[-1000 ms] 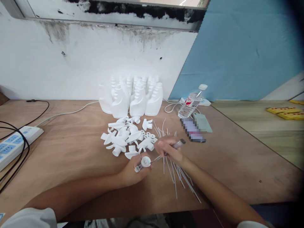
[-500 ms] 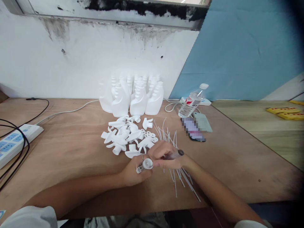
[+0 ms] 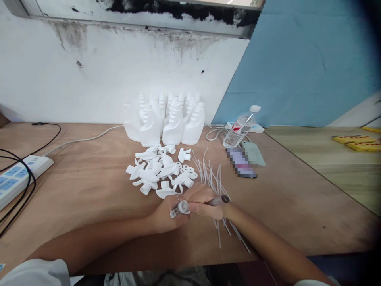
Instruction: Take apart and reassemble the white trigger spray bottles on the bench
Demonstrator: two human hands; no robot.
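One tool (image 3: pixel 218 201) filled my right fist (image 3: pixel 204 202). By the tabletop's front edge (image 3: pixel 154 262), my left hand (image 3: pixel 165 217) clamped a sprayer (image 3: pixel 183 206), likely for steadiness.

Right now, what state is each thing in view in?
Left hand: closed around a spray head.
Right hand: gripping a tool, tip hidden.
Loose spray heads: heaped.
Thin tubes: scattered, overlapping.
White bottles: standing, front necks bare.
Water bottle: capped.
Phone: lying flat, screen blurred out.
Left power strip: lying sockets up.
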